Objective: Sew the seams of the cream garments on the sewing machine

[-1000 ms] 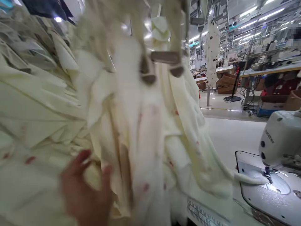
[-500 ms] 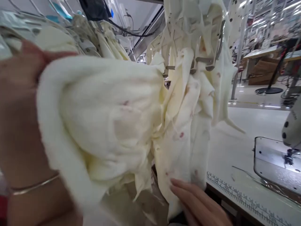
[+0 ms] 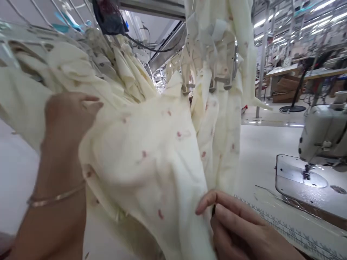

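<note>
A cream cloth garment (image 3: 151, 155) with small red printed marks hangs in front of me, its folds spread wide. At its upper left, my left hand (image 3: 72, 112), with a bangle on the wrist, is closed on the garment; motion blurs the fingers slightly. My right hand (image 3: 241, 224) is at the garment's lower right edge, the index fingertip against the cloth and the other fingers curled. A small dark thing (image 3: 213, 210) shows between its index finger and thumb; most of it is hidden.
More cream garments (image 3: 227, 108) hang from clip hangers (image 3: 222, 81) at centre right, and others (image 3: 130, 76) hang at left. On the right, a sewing machine (image 3: 325, 133) stands on a white table (image 3: 255, 151) with a printed ruler along its edge. Cardboard boxes (image 3: 286, 86) lie farther back.
The garment has turned from its plain, blurred inner side to its printed face. My left hand has moved right and down in view; the right hand has curled its fingers at the cloth's edge.
</note>
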Tool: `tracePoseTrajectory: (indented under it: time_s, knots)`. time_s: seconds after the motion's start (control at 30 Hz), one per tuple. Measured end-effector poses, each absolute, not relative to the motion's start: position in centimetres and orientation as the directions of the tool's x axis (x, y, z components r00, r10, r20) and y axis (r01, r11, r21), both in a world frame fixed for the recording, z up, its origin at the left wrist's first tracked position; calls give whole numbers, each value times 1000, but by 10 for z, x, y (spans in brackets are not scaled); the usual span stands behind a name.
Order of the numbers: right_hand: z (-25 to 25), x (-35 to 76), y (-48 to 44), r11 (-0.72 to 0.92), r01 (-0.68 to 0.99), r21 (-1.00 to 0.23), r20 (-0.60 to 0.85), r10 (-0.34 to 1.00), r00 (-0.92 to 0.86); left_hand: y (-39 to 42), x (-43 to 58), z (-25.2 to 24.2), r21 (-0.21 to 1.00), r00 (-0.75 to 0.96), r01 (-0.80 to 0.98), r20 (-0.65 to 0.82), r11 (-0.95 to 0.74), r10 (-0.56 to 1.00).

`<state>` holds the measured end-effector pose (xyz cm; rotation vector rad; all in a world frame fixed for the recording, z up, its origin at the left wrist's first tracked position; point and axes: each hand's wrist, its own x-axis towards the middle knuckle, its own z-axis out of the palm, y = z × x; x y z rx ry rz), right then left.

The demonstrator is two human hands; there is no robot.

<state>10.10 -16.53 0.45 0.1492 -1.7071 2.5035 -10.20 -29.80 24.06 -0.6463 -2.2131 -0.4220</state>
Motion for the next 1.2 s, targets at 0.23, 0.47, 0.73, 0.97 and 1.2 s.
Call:
tracePoseTrajectory:
  time_s: [0.23, 0.47, 0.73, 0.97, 1.2]
  knots:
    - [-92, 35, -193, 709, 94, -699, 476, 560, -679, -294, -47, 121, 143, -441, 878, -128, 457, 888]
    - [-34, 70, -169, 740, -60, -670, 587, 479, -652, -270, -33, 14, 220, -421, 879, -56, 423, 905]
    - [-52, 80, -158, 849, 41, -528, 629, 422, -653, -246, -38, 42, 67, -203, 979, 188, 194, 961]
    - [88, 137, -117, 831, 29, -555, 787, 537, -304, -211, 11, 164, -283, 83, 958, 451, 54, 889]
    - [25, 150, -145, 856, 191, -480, 790, 516, -332, -143, 19, 200, -228, 24, 963, 603, 144, 797]
